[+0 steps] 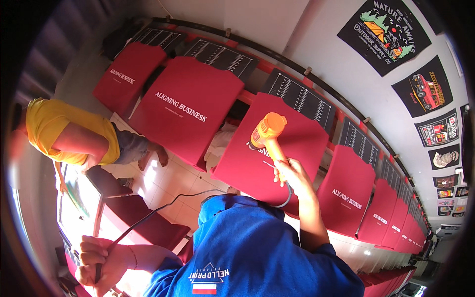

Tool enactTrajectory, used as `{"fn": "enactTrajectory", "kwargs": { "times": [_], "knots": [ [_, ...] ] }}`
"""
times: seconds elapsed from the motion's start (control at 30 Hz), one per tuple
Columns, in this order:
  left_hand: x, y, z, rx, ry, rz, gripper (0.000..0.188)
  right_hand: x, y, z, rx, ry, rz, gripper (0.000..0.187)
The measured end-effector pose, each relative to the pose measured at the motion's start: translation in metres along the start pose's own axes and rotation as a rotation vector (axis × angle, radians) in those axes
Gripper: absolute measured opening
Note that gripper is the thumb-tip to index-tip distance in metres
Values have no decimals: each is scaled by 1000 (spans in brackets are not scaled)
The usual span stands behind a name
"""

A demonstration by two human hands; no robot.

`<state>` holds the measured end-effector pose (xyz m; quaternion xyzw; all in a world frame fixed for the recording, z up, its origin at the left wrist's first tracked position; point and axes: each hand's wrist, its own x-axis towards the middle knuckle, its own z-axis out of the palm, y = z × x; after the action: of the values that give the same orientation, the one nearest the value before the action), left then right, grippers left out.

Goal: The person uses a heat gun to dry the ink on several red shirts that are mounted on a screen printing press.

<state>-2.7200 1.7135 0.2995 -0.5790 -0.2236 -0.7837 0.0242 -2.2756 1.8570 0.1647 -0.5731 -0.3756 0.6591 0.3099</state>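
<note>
An orange heat gun (269,131) is gripped by its handle in my right hand (292,175), with its dark nozzle pointing down and left. It hangs over a red shirt panel (252,153) printed with white lettering. The nozzle is close above the print; I cannot tell the exact gap. A dark cable (163,207) runs from near my body across to the lower left. My left hand (94,260) is closed around that cable, away from the panel. A grey-blue cord (286,199) hangs below my right hand.
More red printed panels (190,106) lie in a row on dark boards with white markings (222,57). A black rail (277,64) runs behind them. Dark red panels (148,220) stand at lower left. A person in a yellow shirt (74,131) bends at left. Printed cloths (386,34) hang on the wall.
</note>
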Motion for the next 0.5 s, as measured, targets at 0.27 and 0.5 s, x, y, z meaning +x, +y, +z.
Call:
{"fn": "enactTrajectory", "kwargs": {
  "times": [0.27,0.5],
  "knots": [
    [-6,2,12,126,75,-33,72,19,-4,8,-34,-79,4,24],
    [-4,5,17,176,108,-38,70,24,-4,18,-44,-62,-14,25]
  ]
}}
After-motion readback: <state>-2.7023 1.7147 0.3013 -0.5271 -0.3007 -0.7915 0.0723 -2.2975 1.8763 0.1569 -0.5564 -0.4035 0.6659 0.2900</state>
